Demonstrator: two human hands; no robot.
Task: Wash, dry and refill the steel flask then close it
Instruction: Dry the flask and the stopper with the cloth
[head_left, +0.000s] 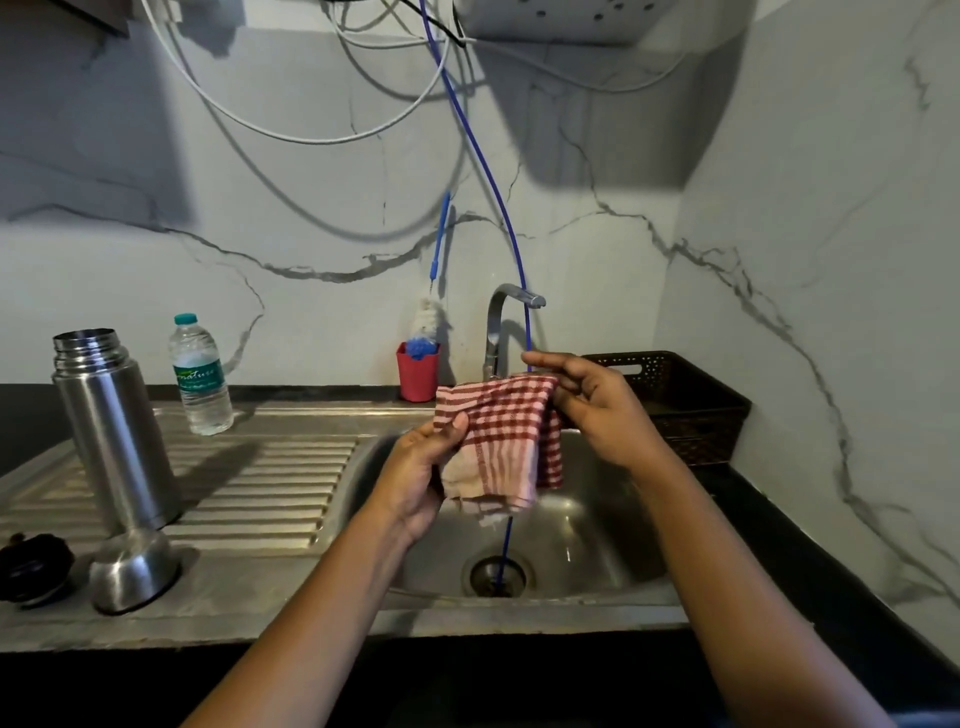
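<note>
The steel flask (111, 426) stands upright and uncapped on the ribbed draining board at the left. Its steel cup lid (132, 571) lies upside down in front of it, and a black stopper (34, 566) sits at the far left edge. Over the sink bowl, my left hand (421, 467) grips the lower left part of a red-and-white checked cloth (501, 441). My right hand (592, 405) pinches the cloth's upper right corner. A plastic water bottle (200, 376) with a green cap stands behind the flask.
The steel sink (597, 545) has a drain with a blue tube (498, 208) running down into it from above. A tap (501, 322) rises behind the cloth. A red cup (417, 376) holds a bottle brush. A dark perforated basket (685, 395) sits at the right.
</note>
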